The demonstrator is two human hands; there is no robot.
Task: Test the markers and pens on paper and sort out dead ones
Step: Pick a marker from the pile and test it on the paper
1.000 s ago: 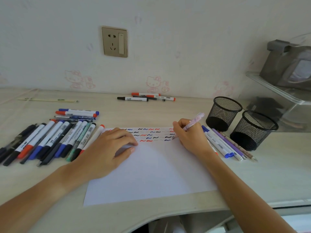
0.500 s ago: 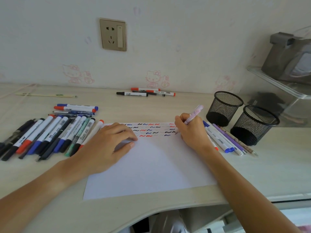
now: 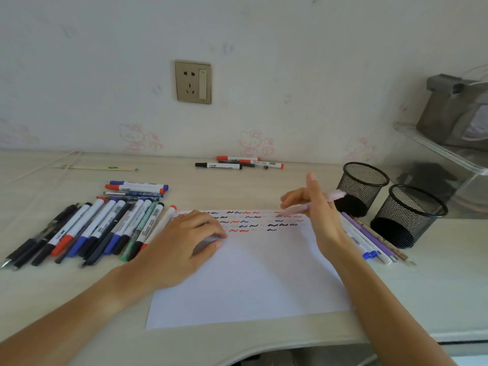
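Testing step, mid-task. Left hand (image 3: 182, 244) lies flat, fingers relaxed, on the paper (image 3: 250, 281) at frame centre, steadying it. Right hand (image 3: 314, 207) pinches a pink pen (image 3: 311, 204) lifted clear of the sheet, tip above the right end of the squiggle rows (image 3: 253, 220). A pile of markers (image 3: 95, 228) lies at left on the counter (image 3: 435, 286); some pens (image 3: 369, 239) lie at right beside two mesh cups (image 3: 383, 204); a few markers (image 3: 237, 163) lie near the wall. Next move, as judged: read the pen's mark, then place it with live or dead ones.
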